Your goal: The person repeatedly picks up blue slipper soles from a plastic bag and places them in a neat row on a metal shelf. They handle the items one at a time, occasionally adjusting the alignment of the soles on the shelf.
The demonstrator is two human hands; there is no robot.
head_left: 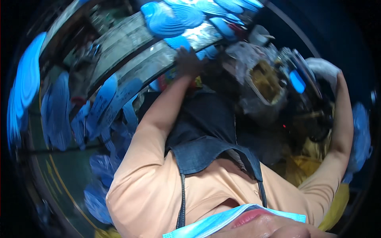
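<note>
My bare left hand (188, 62) reaches to the front edge of the grey bench, right by a blue shoe sole (177, 42). It is dark and smeared, so whether its fingers grip the sole does not show. Far out to the right, my right hand (323, 68) wears what looks like a white glove, beside a dark machine (307, 73). Its fingers cannot be made out. A single blue sole piece (297, 81) rests at the machine. More ridged blue soles (166, 18) lie heaped at the far end of the bench.
Layered grey bench boards (131, 59) run across the upper left. Stacks of blue soles (24, 91) stand at the left, with marked ones (104, 97) nearer. A plastic-lined tub (264, 83) with brownish contents sits right of centre. Blue bags (97, 202) and yellow bags (303, 166) lie low around me.
</note>
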